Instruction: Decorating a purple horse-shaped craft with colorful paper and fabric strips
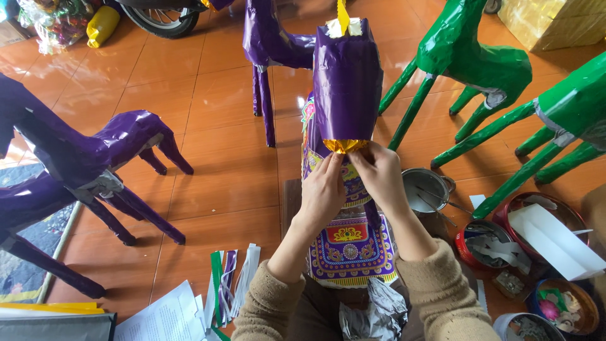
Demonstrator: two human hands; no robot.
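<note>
Purple paper horse (348,82), long axis pointing away, gold foil (344,146) pinched by fingers of left hand (322,192) and right hand (380,177).

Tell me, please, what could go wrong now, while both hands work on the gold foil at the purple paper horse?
1. The left hand and right hand pinch the gold foil on the purple horse; thin foil may tear if pulled hard.
2. The metal pot with sticks stands close by the right forearm; an elbow move might tip it.
3. The green horse stands near; its thin legs could be knocked.
</note>
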